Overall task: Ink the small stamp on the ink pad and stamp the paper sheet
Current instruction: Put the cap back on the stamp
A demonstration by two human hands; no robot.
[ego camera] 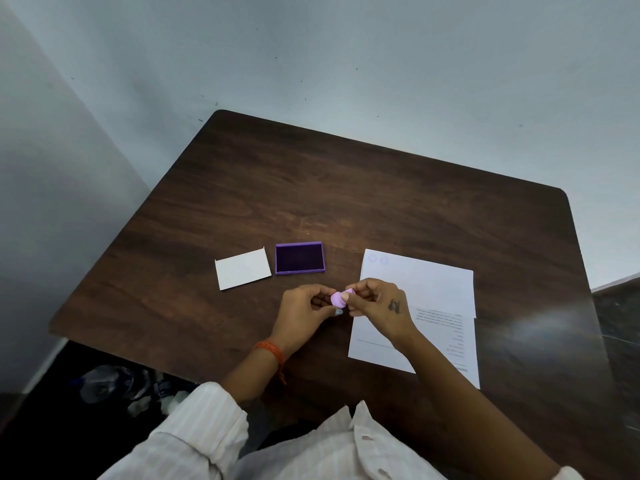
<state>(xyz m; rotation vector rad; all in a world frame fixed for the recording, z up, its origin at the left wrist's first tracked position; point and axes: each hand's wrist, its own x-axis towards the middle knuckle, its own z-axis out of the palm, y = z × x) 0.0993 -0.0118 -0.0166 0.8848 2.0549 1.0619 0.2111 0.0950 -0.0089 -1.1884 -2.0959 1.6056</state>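
A small lilac plastic stamp (338, 297) is held above the dark brown wooden table (346, 188), just in front of the open purple ink pad (300, 257) and just left of the white paper sheet (415, 306). It is pinched from both sides: the fingers of the left hand (304, 310) are curled closed on one part, and the fingertips of the right hand (375, 303) are closed on the other. Whether a cap is being pulled off or the stamp is merely being turned cannot be told.

Several risks are judged likely. With so small a piece shared between two hands, it could be dropped and rolled across the table. If the face is touched, ink could be smeared onto the fingers. A weak press on the pad could give a faint mark; two pale round impressions are already seen at the sheet's far left corner.

A white rectangular lid (242, 268) is laid beside the pad. Printed lines are seen on the sheet's right side, but they are too small to be read. No brand is visible.
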